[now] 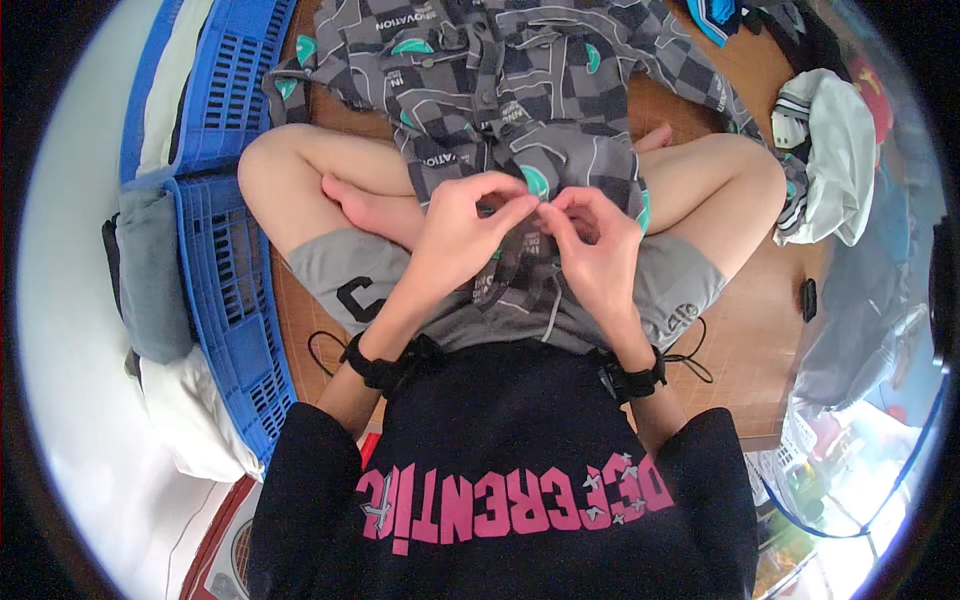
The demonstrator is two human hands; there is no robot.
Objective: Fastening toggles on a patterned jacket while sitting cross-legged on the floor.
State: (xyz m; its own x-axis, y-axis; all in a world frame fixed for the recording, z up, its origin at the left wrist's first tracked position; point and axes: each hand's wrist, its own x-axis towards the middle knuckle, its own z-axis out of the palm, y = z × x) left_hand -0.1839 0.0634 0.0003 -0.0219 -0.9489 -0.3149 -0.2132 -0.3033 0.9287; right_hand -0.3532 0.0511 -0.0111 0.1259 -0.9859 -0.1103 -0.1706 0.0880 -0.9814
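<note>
A grey checkered shirt (500, 90) with teal patches lies spread over my crossed legs and the wooden floor ahead. My left hand (460, 235) pinches the shirt's front edge near its lower end, fingers curled. My right hand (590, 245) pinches the same edge from the other side, fingertips touching those of the left. Both hands meet at the shirt's button strip above my lap. Whatever sits between the fingertips is too small to make out. Black straps wrap both wrists.
Two blue plastic crates (225, 300) stand at my left, holding grey and white folded cloth (155, 270). A white and grey garment (835, 155) lies at the right, with more clothes behind it. A clear bag (850, 450) sits at the lower right on the wooden floor (760, 320).
</note>
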